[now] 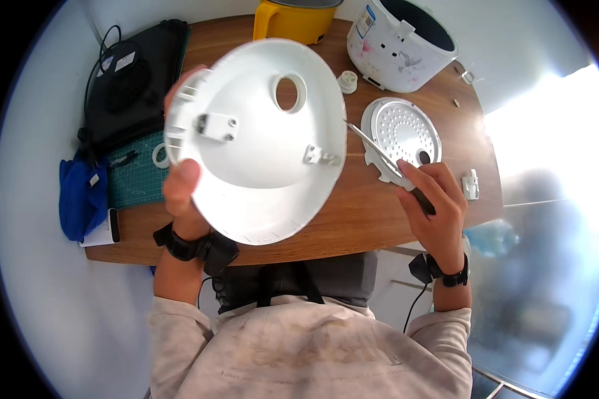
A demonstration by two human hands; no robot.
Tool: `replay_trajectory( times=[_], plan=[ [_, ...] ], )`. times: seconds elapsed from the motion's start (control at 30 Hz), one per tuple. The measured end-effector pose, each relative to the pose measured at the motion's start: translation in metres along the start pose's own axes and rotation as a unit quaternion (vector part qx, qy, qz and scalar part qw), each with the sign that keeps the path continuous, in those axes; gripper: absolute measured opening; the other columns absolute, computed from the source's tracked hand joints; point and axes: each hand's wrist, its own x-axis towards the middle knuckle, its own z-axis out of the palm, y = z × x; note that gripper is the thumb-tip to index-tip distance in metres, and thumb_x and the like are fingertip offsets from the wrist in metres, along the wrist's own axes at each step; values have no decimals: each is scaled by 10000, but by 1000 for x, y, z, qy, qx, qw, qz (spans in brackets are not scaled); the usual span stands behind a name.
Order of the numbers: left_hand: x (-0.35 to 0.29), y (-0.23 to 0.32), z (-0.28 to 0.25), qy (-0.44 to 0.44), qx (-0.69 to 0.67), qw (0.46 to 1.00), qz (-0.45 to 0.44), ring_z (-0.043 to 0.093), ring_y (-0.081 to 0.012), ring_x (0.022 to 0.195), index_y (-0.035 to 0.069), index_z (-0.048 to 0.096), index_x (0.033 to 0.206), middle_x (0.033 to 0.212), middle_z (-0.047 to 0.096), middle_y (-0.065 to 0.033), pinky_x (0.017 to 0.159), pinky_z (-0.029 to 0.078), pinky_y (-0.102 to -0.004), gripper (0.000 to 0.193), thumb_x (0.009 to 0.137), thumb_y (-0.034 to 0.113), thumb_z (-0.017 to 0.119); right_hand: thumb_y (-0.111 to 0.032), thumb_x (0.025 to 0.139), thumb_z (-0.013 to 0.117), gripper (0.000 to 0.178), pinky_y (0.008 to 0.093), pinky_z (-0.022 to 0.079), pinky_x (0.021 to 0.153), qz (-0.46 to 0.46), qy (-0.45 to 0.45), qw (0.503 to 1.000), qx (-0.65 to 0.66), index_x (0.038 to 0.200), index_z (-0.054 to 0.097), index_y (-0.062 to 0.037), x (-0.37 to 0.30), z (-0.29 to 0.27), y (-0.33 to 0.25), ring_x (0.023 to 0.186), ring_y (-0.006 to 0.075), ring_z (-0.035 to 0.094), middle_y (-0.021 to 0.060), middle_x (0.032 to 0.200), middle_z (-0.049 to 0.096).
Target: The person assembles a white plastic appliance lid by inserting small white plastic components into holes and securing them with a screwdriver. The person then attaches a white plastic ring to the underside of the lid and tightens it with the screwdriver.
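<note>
My left hand [183, 189] grips the edge of a white, dome-shaped plastic lid shell [259, 193], tilted so its hollow inside faces me. The shell has a round hole and small white brackets inside. My right hand [439, 196] is closed around a slim, pointed metal tool [374, 145] with a dark rear part; its exact kind is unclear. The tool's tip is close to the shell's right rim; whether they touch I cannot tell. Beneath the tool, a round, perforated white inner lid plate [396, 123] lies on the table.
A white rice cooker body [396, 50] and a yellow pot [293, 23] stand at the back. A white cap [347, 82] and a white plastic part [470, 185] lie on the wooden table [326, 229]. Leftward are a black appliance [130, 80], green cutting mat [136, 183] and blue cloth [83, 199].
</note>
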Motion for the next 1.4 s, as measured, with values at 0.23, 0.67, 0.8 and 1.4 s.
replay_trajectory(
  times=[0.23, 0.67, 0.8, 1.4],
  plan=[
    [2, 6, -10, 18, -68, 997, -41, 540, -316, 1266, 9, 352, 1515, 1422, 476, -238, 1004, 513, -420, 909, 788, 477, 632, 12, 792, 795, 426, 311, 493, 613, -9, 9, 1000, 16, 1202, 743, -91, 4, 4, 1, 702, 181, 611, 69, 887, 592],
    [-2, -1, -48, 116, -32, 979, -167, 640, -313, 1082, -36, 416, 1444, 1270, 570, -299, 760, 578, -405, 930, 794, 611, 572, -4, 825, 771, 353, 288, 508, 679, 57, -43, 995, 72, 1170, 718, -53, -2, 14, -3, 736, 180, 623, 69, 899, 612],
    [7, 8, -36, 137, -44, 976, -164, 638, -294, 1064, -27, 448, 1425, 1250, 582, -285, 747, 569, -388, 913, 793, 617, 582, -77, 886, 761, 375, 270, 508, 691, 170, -97, 968, 158, 1248, 673, -37, -4, 16, -3, 776, 126, 624, 47, 973, 661],
    [25, -23, -18, 88, -21, 976, -199, 523, -245, 1308, 42, 427, 1479, 1398, 551, -112, 1079, 446, -379, 600, 950, 143, 690, 87, 831, 731, 484, 204, 509, 764, 234, 126, 932, 248, 1306, 661, 25, 16, 29, -8, 881, 48, 630, 59, 1077, 726]
  ],
)
